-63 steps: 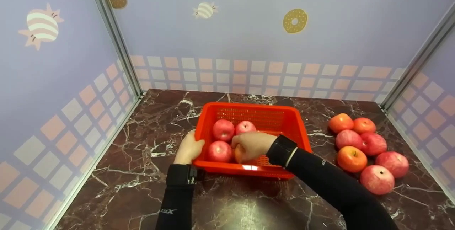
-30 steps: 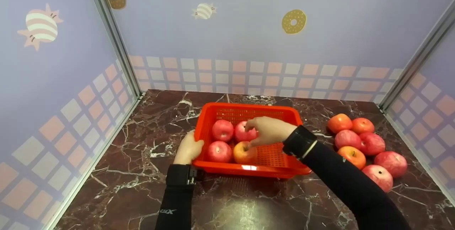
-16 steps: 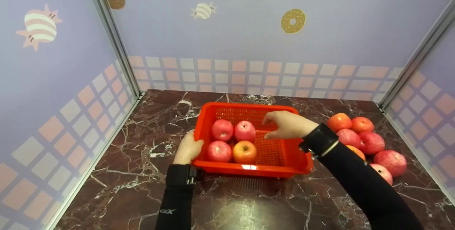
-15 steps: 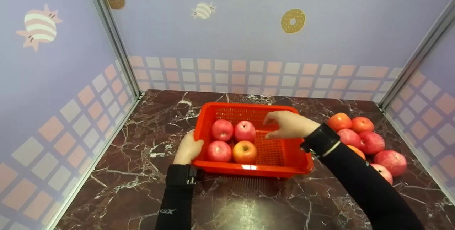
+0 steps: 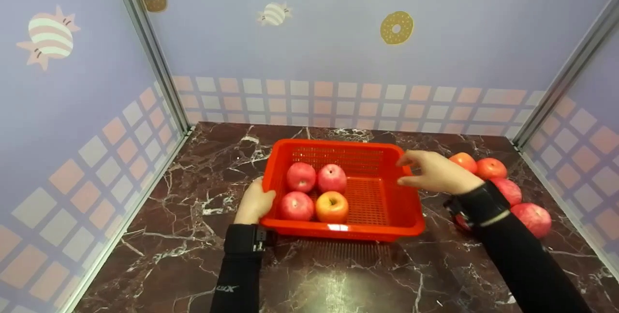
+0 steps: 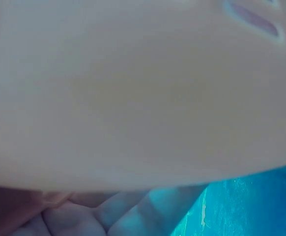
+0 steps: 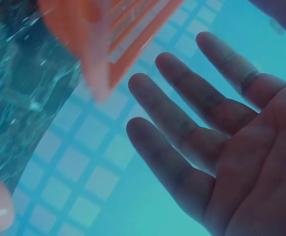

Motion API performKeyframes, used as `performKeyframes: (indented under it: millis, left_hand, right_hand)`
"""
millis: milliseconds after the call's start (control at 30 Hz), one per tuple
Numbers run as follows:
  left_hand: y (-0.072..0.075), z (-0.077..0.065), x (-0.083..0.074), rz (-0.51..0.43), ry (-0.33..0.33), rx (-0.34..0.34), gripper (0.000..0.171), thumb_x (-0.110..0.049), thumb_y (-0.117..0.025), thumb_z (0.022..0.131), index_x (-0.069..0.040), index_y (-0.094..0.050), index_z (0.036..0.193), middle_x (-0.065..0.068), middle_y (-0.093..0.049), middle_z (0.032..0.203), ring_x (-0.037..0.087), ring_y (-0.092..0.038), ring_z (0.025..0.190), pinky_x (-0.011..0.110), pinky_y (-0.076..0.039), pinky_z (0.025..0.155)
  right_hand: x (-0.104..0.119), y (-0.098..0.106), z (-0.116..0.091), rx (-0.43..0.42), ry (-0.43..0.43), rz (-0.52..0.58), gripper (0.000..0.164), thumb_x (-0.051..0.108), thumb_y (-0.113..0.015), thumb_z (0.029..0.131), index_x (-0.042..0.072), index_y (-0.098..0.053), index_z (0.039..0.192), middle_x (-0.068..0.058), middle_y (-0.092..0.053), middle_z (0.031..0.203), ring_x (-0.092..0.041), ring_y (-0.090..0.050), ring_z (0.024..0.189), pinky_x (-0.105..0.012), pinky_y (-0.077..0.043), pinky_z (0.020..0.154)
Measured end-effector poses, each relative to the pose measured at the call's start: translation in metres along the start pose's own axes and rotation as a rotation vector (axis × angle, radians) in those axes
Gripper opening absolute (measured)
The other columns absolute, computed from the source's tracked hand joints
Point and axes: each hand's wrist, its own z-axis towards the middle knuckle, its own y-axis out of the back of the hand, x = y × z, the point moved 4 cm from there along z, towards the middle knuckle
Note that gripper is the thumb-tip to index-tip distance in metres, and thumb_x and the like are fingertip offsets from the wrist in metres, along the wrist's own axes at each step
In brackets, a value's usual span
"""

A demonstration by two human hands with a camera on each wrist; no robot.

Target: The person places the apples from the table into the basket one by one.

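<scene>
A red plastic basket holds three pink-red apples and one yellow-orange apple, all in its left half. My left hand grips the basket's left rim, thumb over the edge. In the left wrist view a pale blurred surface fills most of the picture, with fingers showing below it. My right hand hovers over the basket's right rim, holding nothing, its fingers spread apart in the right wrist view. Several apples lie on the table to the right, some hidden behind the right hand and wrist.
The basket stands on a dark marbled table. Purple patterned walls enclose the back and both sides, with metal posts at the corners.
My right hand has let go of the yellow-orange apple in the basket and moved right, out to the right rim. The left hand has stayed on the left rim.
</scene>
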Motion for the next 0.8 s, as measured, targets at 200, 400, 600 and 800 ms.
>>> performKeyframes:
  millis: [200, 400, 600, 800]
  left_hand:
    - [0.000, 0.000, 0.000, -0.007, -0.005, -0.006, 0.048, -0.004, -0.050, 0.088, 0.009, -0.057, 0.133, 0.029, -0.067, 0.124, 0.041, -0.063, 0.114, 0.053, -0.049, 0.104]
    - [0.000, -0.001, 0.000, -0.003, -0.005, -0.005, 0.048, -0.004, -0.050, 0.088, 0.009, -0.056, 0.134, 0.028, -0.067, 0.123, 0.041, -0.064, 0.113, 0.053, -0.050, 0.104]
    - [0.000, 0.000, 0.000, -0.001, -0.009, -0.009, 0.046, -0.004, -0.050, 0.088, 0.010, -0.057, 0.132, 0.029, -0.067, 0.122, 0.041, -0.064, 0.112, 0.053, -0.050, 0.103]
    - [0.000, 0.000, 0.000, -0.002, -0.009, -0.010, 0.045, -0.004, -0.050, 0.088, 0.010, -0.058, 0.130, 0.029, -0.067, 0.122, 0.041, -0.063, 0.112, 0.053, -0.050, 0.103]
  right_hand:
    - [-0.031, 0.002, -0.033, -0.024, -0.070, 0.066, 0.036, 0.026, -0.076, 0.092, 0.004, -0.066, 0.120, -0.015, -0.075, 0.112, -0.033, -0.072, 0.103, -0.048, -0.060, 0.085]
    - [-0.057, 0.003, -0.060, -0.100, -0.134, 0.051, 0.036, 0.029, -0.077, 0.092, 0.004, -0.068, 0.117, -0.016, -0.073, 0.109, -0.035, -0.070, 0.102, -0.045, -0.058, 0.084]
    - [-0.087, 0.000, -0.084, -0.143, -0.276, 0.033, 0.047, 0.036, -0.072, 0.095, 0.000, -0.064, 0.124, -0.027, -0.069, 0.123, -0.052, -0.063, 0.115, -0.064, -0.052, 0.094]
    - [-0.110, -0.007, -0.103, -0.132, -0.369, 0.031, 0.062, 0.040, -0.069, 0.096, -0.010, -0.055, 0.131, -0.034, -0.065, 0.125, -0.051, -0.062, 0.115, -0.063, -0.049, 0.096]
